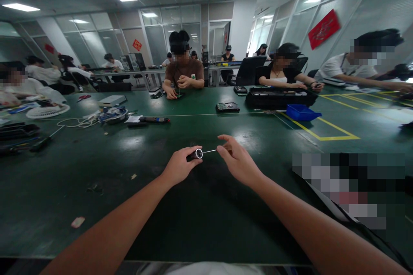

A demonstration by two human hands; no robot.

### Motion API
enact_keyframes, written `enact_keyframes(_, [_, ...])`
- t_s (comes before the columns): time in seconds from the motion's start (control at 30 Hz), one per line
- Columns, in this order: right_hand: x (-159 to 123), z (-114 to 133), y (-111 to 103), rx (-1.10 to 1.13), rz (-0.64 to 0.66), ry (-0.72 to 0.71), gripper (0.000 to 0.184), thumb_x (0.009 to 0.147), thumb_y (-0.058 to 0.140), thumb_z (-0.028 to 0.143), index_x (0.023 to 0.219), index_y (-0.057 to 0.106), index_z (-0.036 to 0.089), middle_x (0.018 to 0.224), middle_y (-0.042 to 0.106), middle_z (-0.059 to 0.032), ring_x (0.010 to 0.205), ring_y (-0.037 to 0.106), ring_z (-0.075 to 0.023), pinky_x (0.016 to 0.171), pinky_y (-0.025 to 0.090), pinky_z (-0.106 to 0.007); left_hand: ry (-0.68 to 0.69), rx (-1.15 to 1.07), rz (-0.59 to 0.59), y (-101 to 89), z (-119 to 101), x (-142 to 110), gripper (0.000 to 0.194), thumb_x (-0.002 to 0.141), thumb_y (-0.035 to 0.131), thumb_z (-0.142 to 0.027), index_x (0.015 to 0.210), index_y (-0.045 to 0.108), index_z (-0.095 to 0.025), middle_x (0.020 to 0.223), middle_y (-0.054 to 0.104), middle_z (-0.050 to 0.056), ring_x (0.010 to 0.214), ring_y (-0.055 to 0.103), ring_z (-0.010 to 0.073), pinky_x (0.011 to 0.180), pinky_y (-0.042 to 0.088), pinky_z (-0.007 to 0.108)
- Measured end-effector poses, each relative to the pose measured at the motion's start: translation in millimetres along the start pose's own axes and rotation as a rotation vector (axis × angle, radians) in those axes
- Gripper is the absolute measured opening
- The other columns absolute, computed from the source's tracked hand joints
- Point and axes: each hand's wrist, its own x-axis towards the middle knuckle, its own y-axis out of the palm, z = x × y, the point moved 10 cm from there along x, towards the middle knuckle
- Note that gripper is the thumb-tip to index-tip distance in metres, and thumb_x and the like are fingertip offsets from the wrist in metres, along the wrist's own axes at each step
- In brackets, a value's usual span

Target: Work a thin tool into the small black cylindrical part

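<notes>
My left hand (181,164) grips a short dark cylinder (199,154) with a bright silver ring at its end, between thumb and fingers. From beside that ring a thin metal rod (209,151) runs across to my right hand (237,159). The right thumb and a finger pinch the rod's far end, while the index finger sticks out above. Whether the rod goes into the cylinder or only touches its side, I cannot tell. Both hands are just over the green table (206,223).
Beyond my hands lie a hard drive (227,107), a blue tray (302,112) and a long black casing (279,98). Left are a dark power tool (155,120), coiled cables (111,114) and a white fan grille (47,111). Several people work across the table. Yellow tape marks the right side.
</notes>
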Motion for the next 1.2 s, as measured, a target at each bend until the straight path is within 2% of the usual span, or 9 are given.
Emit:
enact_keyframes(0.13, [1.1, -11.8, -0.5, 0.045, -0.005, 0.085, 0.036, 0.096, 0.039, 0.038, 0.123, 0.056, 0.022, 0.076, 0.063, -0.0014, 0.061, 0.057, -0.0174, 0.059, 0.042, -0.031, 0.022, 0.045, 0.020, 4.2, -3.0, -0.2, 0.043, 0.083, 0.069, -0.026, 0.125, 0.063, -0.030, 0.107, 0.068, 0.001, 0.100, 0.061, 0.0206, 0.090, 0.044, 0.034])
enact_keyframes(0.2, [1.2, -11.2, -3.7, 0.098, -0.049, 0.068, 0.033, 0.094, 0.044, 0.034, 0.123, 0.054, 0.023, 0.079, 0.063, -0.0006, 0.065, 0.058, -0.0169, 0.061, 0.043, -0.031, 0.023, 0.073, 0.028, 7.1, -3.6, -0.8, 0.043, 0.083, 0.069, -0.027, 0.125, 0.063, -0.032, 0.106, 0.068, 0.000, 0.100, 0.060, 0.0215, 0.090, 0.044, 0.036])
enact_keyframes(0.3, [1.7, -13.6, -5.8, 0.220, -0.105, 0.073, 0.024, 0.088, 0.054, 0.034, 0.107, 0.058, 0.021, 0.081, 0.064, -0.0012, 0.073, 0.060, -0.0175, 0.068, 0.045, -0.032, 0.006, 0.083, 0.006, 5.5, -5.0, -1.9, 0.043, 0.084, 0.068, -0.028, 0.126, 0.061, -0.032, 0.110, 0.068, 0.000, 0.102, 0.060, 0.0221, 0.092, 0.044, 0.038])
enact_keyframes(0.4, [4.5, -29.0, 1.0, 0.540, -0.108, 0.178, 0.023, 0.084, 0.059, 0.042, 0.089, 0.062, 0.019, 0.078, 0.063, -0.0022, 0.074, 0.060, -0.0170, 0.074, 0.049, -0.034, 0.055, 0.102, -0.041, -3.8, -15.9, -2.7, 0.042, 0.086, 0.067, -0.026, 0.127, 0.060, -0.029, 0.116, 0.067, 0.002, 0.106, 0.058, 0.0217, 0.099, 0.041, 0.040])
enact_keyframes(0.47, [4.9, -46.7, 10.4, 0.806, -0.105, 0.325, 0.028, 0.081, 0.062, 0.047, 0.083, 0.062, 0.019, 0.073, 0.060, -0.0009, 0.067, 0.058, -0.0156, 0.072, 0.052, -0.036, 0.109, 0.149, -0.078, -11.5, -24.7, -3.4, 0.042, 0.087, 0.066, -0.026, 0.128, 0.059, -0.029, 0.119, 0.066, 0.002, 0.109, 0.057, 0.0219, 0.106, 0.036, 0.044])
enact_keyframes(0.53, [5.6, -58.0, 8.9, 0.884, -0.166, 0.378, 0.028, 0.077, 0.066, 0.047, 0.079, 0.060, 0.020, 0.069, 0.056, 0.0003, 0.063, 0.054, -0.0140, 0.067, 0.053, -0.033, 0.121, 0.188, -0.087, -15.1, -26.5, -3.3, 0.042, 0.088, 0.065, -0.026, 0.129, 0.058, -0.029, 0.119, 0.066, 0.003, 0.109, 0.056, 0.0226, 0.109, 0.032, 0.048])
enact_keyframes(0.67, [8.2, -55.2, 1.8, 0.766, -0.187, 0.289, 0.027, 0.081, 0.063, 0.046, 0.082, 0.061, 0.019, 0.074, 0.059, -0.0012, 0.067, 0.055, -0.0141, 0.065, 0.052, -0.031, 0.077, 0.197, -0.026, -8.3, -17.4, -2.2, 0.042, 0.087, 0.066, -0.028, 0.129, 0.059, -0.028, 0.112, 0.067, 0.004, 0.103, 0.057, 0.0233, 0.109, 0.032, 0.051])
enact_keyframes(0.9, [5.0, -26.6, -1.7, 0.419, -0.133, 0.093, 0.027, 0.091, 0.051, 0.043, 0.088, 0.060, 0.018, 0.075, 0.062, -0.0016, 0.069, 0.059, -0.0155, 0.070, 0.048, -0.033, 0.064, 0.185, -0.003, -3.4, -18.4, -2.1, 0.042, 0.086, 0.067, -0.030, 0.127, 0.061, -0.029, 0.108, 0.068, 0.004, 0.100, 0.058, 0.0242, 0.103, 0.036, 0.047])
enact_keyframes(1.2, [1.3, -14.0, -8.3, 0.263, -0.143, 0.071, 0.029, 0.093, 0.051, 0.045, 0.091, 0.062, 0.018, 0.073, 0.066, -0.0031, 0.071, 0.063, -0.0178, 0.070, 0.048, -0.033, 0.044, 0.159, 0.006, -2.1, -15.7, -1.7, 0.041, 0.087, 0.065, -0.034, 0.127, 0.061, -0.028, 0.115, 0.068, 0.004, 0.103, 0.059, 0.0241, 0.102, 0.038, 0.045])
